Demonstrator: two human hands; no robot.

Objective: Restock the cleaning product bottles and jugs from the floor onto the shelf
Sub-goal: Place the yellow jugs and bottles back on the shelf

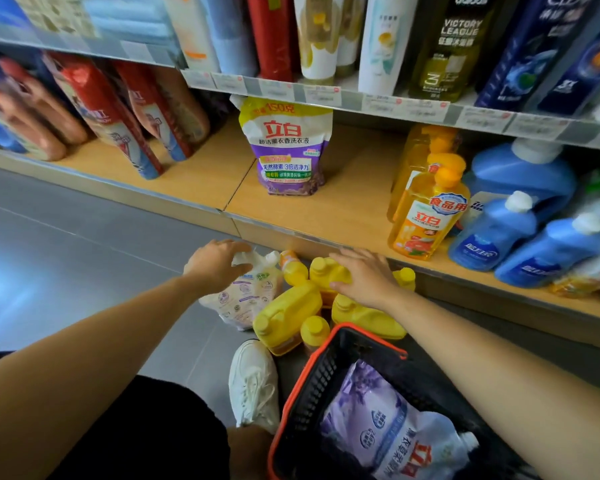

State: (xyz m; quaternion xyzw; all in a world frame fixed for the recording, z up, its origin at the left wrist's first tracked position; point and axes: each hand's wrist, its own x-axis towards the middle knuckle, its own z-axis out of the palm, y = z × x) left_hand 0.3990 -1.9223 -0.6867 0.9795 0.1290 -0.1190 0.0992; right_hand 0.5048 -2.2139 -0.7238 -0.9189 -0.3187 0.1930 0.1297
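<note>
While yellow jugs [288, 313] lie toppled, left hand [215, 265] and right hand [364, 277] have fingers spread, holding nothing.

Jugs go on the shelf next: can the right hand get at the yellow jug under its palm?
Likely yes: the right hand rests on top of that yellow jug; nothing covers it.
</note>
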